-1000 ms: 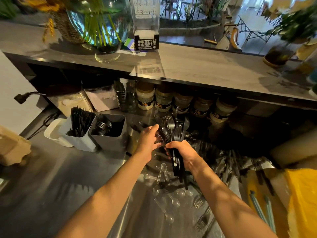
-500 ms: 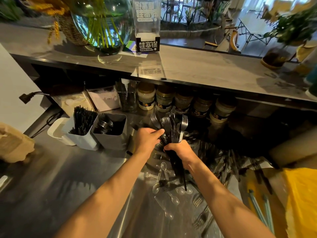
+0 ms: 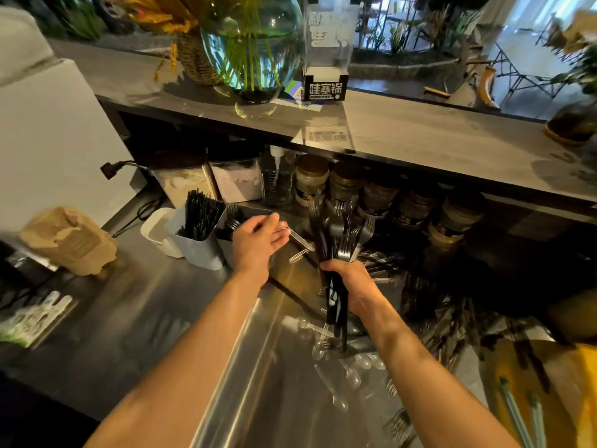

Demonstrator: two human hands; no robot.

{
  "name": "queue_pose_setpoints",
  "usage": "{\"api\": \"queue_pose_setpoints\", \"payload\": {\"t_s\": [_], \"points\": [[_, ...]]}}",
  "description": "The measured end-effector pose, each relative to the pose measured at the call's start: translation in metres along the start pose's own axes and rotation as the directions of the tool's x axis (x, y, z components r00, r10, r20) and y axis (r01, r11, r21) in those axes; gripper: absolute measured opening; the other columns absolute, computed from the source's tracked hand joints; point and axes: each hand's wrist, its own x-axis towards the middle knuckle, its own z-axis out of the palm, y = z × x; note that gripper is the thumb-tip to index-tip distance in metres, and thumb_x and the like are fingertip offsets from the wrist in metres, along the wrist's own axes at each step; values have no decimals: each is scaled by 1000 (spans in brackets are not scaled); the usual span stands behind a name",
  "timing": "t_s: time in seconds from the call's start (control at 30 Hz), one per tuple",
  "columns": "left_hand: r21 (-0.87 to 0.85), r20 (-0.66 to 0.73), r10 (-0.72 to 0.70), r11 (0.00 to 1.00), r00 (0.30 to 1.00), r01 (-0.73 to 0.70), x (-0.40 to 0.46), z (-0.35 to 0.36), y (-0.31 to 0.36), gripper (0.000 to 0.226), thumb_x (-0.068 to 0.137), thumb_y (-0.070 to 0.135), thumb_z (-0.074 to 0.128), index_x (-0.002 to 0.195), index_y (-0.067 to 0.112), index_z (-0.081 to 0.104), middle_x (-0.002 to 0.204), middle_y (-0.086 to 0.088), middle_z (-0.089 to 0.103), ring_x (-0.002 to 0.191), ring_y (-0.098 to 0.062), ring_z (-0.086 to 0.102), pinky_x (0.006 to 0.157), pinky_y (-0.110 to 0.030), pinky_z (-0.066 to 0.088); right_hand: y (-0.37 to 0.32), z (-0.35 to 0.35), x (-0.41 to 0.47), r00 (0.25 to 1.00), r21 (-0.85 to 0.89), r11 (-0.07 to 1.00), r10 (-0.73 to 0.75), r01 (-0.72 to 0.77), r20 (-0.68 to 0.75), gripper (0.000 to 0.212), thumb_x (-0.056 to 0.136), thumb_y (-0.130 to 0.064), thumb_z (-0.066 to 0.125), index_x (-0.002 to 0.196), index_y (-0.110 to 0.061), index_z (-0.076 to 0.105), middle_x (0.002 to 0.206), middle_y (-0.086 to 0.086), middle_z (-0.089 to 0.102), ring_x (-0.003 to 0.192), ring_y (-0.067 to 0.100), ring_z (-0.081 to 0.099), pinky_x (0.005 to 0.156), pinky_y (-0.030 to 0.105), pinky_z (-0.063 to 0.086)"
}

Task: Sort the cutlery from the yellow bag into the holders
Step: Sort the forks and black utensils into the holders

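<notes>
My right hand (image 3: pixel 350 287) grips a bundle of black plastic forks (image 3: pixel 339 234) upright, tines up, above the steel counter. My left hand (image 3: pixel 258 240) is to its left, in front of the grey holder (image 3: pixel 226 247), with a clear plastic utensil (image 3: pixel 302 242) pinched at its fingertips. The white holder (image 3: pixel 197 250) beside it is packed with black cutlery. Loose clear spoons (image 3: pixel 342 373) and black forks (image 3: pixel 452 321) lie scattered on the counter. The yellow bag (image 3: pixel 568 399) lies at the lower right.
A row of jars (image 3: pixel 374 195) and clear tubs (image 3: pixel 239 182) stands under the upper shelf (image 3: pixel 420 140). A round glass vase (image 3: pixel 255 46) and a sign holder (image 3: pixel 324 59) sit on the shelf. Brown cardboard packaging (image 3: pixel 68 240) lies at left, a white tub (image 3: pixel 158 231) beside the holders.
My left hand has pulled away from the fork bundle toward the holders at left, taking a clear utensil with it. My right hand raised the bundle slightly; the camera shifted.
</notes>
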Motion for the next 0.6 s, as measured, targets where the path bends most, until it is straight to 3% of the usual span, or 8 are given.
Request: {"api": "queue_pose_setpoints", "payload": {"t_s": [0.13,0.23,0.33,0.43,0.6], "points": [[-11,-9,72,997,997,-72,19,-30,23,13,96,7,63,106,0,67,79,-11,71,74,-19,72,68,-26,60,-8,44,-1,998,82,994,-67,66,14,11,88,3,62,79,-3,65,63,7,59,51,15,58,51,25,49],[-25,-1,98,995,995,-98,40,-56,41,7,96,7,63,100,5,68,79,-10,70,75,-20,72,68,-26,59,-14,86,4,997,146,987,-67,60,43,13,90,-1,61,78,0,65,61,8,58,49,16,55,45,24,47],[39,-60,145,989,988,-143,66,-93,62,8,98,12,62,103,9,66,79,-6,70,68,-14,70,63,-24,58,-18,134,16,997,192,981,-51,39,60,16,90,-6,62,76,0,67,61,8,58,53,17,54,53,29,45],[126,-126,206,974,970,-190,98,-140,79,16,97,8,61,110,1,66,81,-7,70,62,-11,66,59,-22,56,-17,181,32,997,212,976,-66,56,40,13,90,-5,63,79,2,67,65,9,62,54,18,59,59,32,49],[278,-207,282,935,937,-220,143,-206,93,11,98,8,59,106,8,67,87,-10,69,65,-13,64,57,-22,54,-13,239,51,998,238,969,-66,68,-16,12,91,-4,62,82,1,69,66,7,67,55,15,64,52,25,52]]}}
